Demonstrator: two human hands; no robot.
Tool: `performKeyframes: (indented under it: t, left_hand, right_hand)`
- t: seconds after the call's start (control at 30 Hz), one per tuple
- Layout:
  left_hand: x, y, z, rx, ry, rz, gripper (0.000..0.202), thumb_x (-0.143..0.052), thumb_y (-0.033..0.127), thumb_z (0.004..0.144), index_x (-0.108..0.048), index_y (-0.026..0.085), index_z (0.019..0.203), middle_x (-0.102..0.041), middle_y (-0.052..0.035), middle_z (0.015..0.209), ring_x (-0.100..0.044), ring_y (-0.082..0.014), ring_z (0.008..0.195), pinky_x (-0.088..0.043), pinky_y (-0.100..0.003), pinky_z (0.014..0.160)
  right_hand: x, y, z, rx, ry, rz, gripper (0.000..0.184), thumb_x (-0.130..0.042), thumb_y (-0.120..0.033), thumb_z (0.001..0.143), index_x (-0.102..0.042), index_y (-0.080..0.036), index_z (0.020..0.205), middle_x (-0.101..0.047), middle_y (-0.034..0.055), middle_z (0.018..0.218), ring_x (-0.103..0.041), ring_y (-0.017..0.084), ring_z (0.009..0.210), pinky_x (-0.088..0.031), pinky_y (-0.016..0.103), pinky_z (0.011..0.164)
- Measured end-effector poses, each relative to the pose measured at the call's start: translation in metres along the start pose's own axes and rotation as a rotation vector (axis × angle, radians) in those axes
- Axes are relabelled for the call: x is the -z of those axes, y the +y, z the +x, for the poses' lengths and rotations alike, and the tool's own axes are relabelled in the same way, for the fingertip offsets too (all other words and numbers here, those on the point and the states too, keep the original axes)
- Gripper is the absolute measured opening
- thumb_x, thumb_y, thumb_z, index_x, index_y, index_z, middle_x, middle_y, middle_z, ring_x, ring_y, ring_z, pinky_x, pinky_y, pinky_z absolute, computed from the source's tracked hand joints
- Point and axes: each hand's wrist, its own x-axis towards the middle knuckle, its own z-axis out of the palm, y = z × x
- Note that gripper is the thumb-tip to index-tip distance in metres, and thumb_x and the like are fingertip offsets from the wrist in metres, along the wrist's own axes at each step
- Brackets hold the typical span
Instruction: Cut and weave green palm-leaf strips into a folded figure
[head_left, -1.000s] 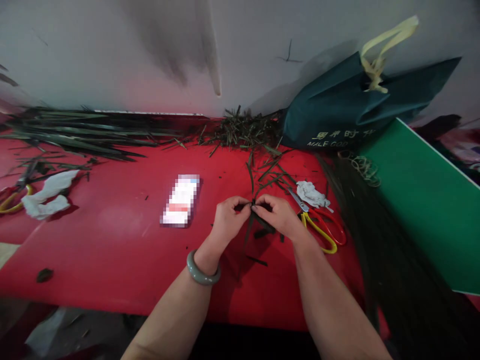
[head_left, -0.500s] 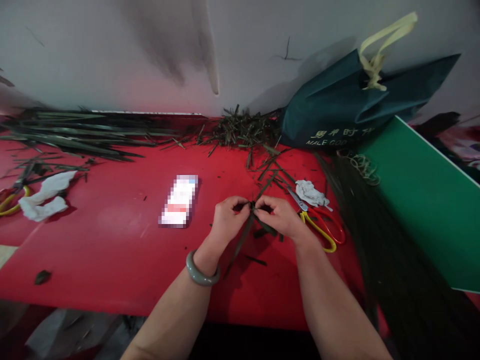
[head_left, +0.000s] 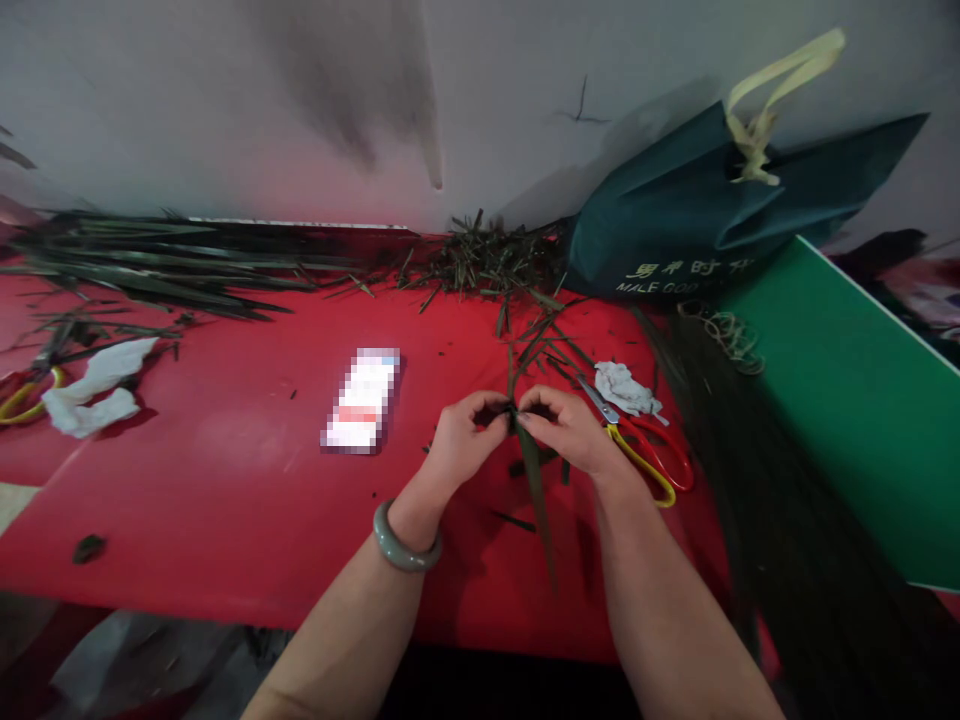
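Over the red table, my left hand [head_left: 474, 435] and my right hand [head_left: 562, 430] meet, each pinching the same dark green leaf strip [head_left: 535, 490]. A long pointed end of it hangs down toward me, and a thinner end sticks up beyond my fingers. The small folded part at the fingertips is mostly hidden. A grey-green bangle [head_left: 405, 540] circles my left wrist. Just right of my right hand lie scissors [head_left: 637, 450] with red and yellow handles, blades pointing away from me. A crumpled white tissue [head_left: 624, 388] sits beside the blades.
A phone [head_left: 362, 400] lies left of my hands. Long leaves [head_left: 165, 262] and a heap of clippings [head_left: 495, 255] line the wall. At right are a dark bag [head_left: 697, 220], a green board [head_left: 847, 420] and dark strands [head_left: 795, 540]. More scissors [head_left: 30, 395] and tissue [head_left: 97, 390] lie far left.
The leaf strip's long end has swung from pointing down-left to pointing down-right. Its far end now points almost straight away from me. Both hands keep their pinch, close to where they were.
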Motion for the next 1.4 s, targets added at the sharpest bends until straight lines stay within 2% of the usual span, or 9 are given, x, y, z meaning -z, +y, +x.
performKeyframes:
  t: [0.1,0.23,0.4,0.5,0.6,0.77,0.93,1.2,1.4]
  left_hand:
    - [0.0014,-0.0008,0.0011,0.027,0.064,0.033,0.016,-0.051,0.017,0.068,-0.061,0.014,0.080,-0.064,-0.0034,0.074,-0.058,-0.0115,0.067,-0.047,-0.023,0.065]
    - [0.0033,-0.0009,0.0020,0.024,0.114,0.086,0.015,-0.051,0.016,0.067,-0.062,0.015,0.078,-0.064,-0.0022,0.072,-0.058,-0.0110,0.065,-0.047,-0.023,0.063]
    - [0.0038,0.0003,0.0012,0.019,0.122,0.076,0.014,-0.050,0.013,0.065,-0.061,0.016,0.074,-0.064,-0.0010,0.069,-0.057,-0.0103,0.063,-0.047,-0.022,0.061]
    - [0.0035,-0.0006,0.0005,0.004,0.079,-0.009,0.015,-0.050,0.014,0.067,-0.060,0.016,0.077,-0.064,-0.0015,0.073,-0.058,-0.0106,0.067,-0.047,-0.023,0.065]
    - [0.0037,-0.0017,0.0006,0.012,0.033,-0.087,0.015,-0.051,0.018,0.068,-0.059,0.016,0.080,-0.063,-0.0020,0.074,-0.058,-0.0109,0.068,-0.048,-0.023,0.065]
    - [0.0040,-0.0013,0.0014,0.029,0.099,-0.081,0.011,-0.052,0.020,0.068,-0.058,0.015,0.075,-0.061,-0.0014,0.070,-0.057,-0.0105,0.065,-0.047,-0.022,0.063]
    - [0.0029,-0.0011,0.0019,0.043,0.054,-0.049,0.012,-0.053,0.021,0.068,-0.058,0.014,0.076,-0.061,-0.0017,0.069,-0.056,-0.0108,0.065,-0.046,-0.023,0.063]
    - [0.0041,0.0016,0.0010,-0.038,0.178,0.168,0.010,-0.050,0.013,0.063,-0.057,0.016,0.070,-0.060,0.0000,0.066,-0.055,-0.0103,0.063,-0.045,-0.023,0.063]
    - [0.0019,0.0006,0.0000,-0.024,0.182,0.084,0.007,-0.050,0.015,0.067,-0.055,0.016,0.071,-0.059,-0.0001,0.067,-0.055,-0.0096,0.063,-0.045,-0.022,0.062]
  right_hand:
    - [-0.0018,0.0020,0.0008,0.012,0.020,-0.052,0.006,-0.050,-0.023,0.072,-0.052,-0.018,0.072,-0.049,-0.0029,0.063,-0.045,0.009,0.059,-0.036,0.021,0.056]
    - [-0.0053,0.0018,0.0007,0.115,0.047,-0.109,0.006,-0.050,-0.023,0.074,-0.053,-0.018,0.072,-0.053,-0.0003,0.071,-0.049,0.011,0.067,-0.038,0.023,0.063]
    - [-0.0037,-0.0015,-0.0009,0.198,0.025,-0.092,0.005,-0.051,-0.021,0.074,-0.053,-0.019,0.069,-0.052,0.0021,0.078,-0.050,0.013,0.074,-0.039,0.025,0.067]
    - [-0.0011,-0.0009,-0.0005,0.212,-0.005,-0.027,0.007,-0.051,-0.021,0.074,-0.052,-0.019,0.068,-0.051,0.0016,0.076,-0.049,0.013,0.074,-0.038,0.026,0.069]
    - [-0.0004,0.0007,0.0007,0.182,-0.001,0.010,0.008,-0.049,-0.022,0.075,-0.050,-0.019,0.068,-0.050,0.0010,0.074,-0.049,0.012,0.072,-0.039,0.025,0.068]
    - [-0.0025,0.0031,0.0018,0.079,0.044,-0.010,0.007,-0.047,-0.026,0.076,-0.049,-0.019,0.073,-0.051,-0.0007,0.069,-0.047,0.012,0.066,-0.039,0.024,0.064]
    - [-0.0044,0.0048,0.0021,0.069,0.095,-0.001,0.007,-0.047,-0.026,0.076,-0.049,-0.019,0.075,-0.053,-0.0006,0.071,-0.049,0.012,0.069,-0.039,0.024,0.066]
    - [-0.0077,-0.0005,0.0004,0.065,-0.012,-0.005,0.009,-0.049,-0.027,0.075,-0.050,-0.018,0.072,-0.051,-0.0019,0.067,-0.048,0.011,0.065,-0.038,0.022,0.061]
    - [-0.0082,-0.0004,0.0005,0.012,-0.013,0.013,0.012,-0.055,-0.029,0.071,-0.048,-0.019,0.071,-0.051,-0.0029,0.065,-0.047,0.010,0.061,-0.038,0.021,0.057]
